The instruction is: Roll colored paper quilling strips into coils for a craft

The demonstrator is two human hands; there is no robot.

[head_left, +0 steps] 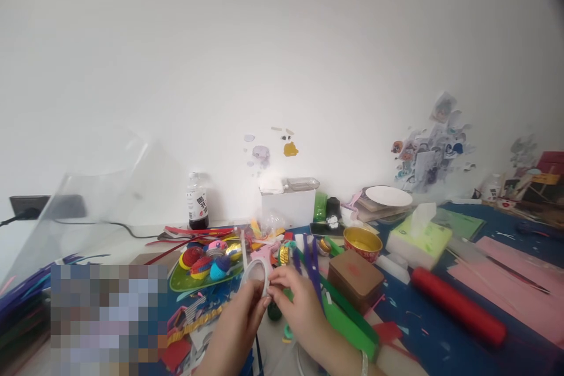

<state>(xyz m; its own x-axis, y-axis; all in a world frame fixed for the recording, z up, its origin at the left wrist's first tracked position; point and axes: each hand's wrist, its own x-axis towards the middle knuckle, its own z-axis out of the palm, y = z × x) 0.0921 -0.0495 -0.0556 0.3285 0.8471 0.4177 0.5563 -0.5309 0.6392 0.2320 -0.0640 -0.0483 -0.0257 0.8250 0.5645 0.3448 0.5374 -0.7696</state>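
Note:
Both of my hands meet at the middle of the table around a white ring that looks like a roll of tape (245, 272). My left hand (247, 314) grips its lower edge between thumb and fingers. On the ring's right rim, my right hand (293, 296) pinches with thumb and forefinger; what lies between those fingertips is too small to make out. Just behind the ring is a pink piece (267, 251). To the left, a green tray (178, 278) carries several colourful wrapped balls. Gold crimped strips (202, 323) and paper scraps lie near my left wrist.
A brown box (356, 276), gold-rimmed red bowl (363, 241) and tissue pack (418, 241) stand to the right. A red roll (458, 305) lies before pink sheets (529, 270). A bottle (197, 202) and white box (288, 208) stand along the wall.

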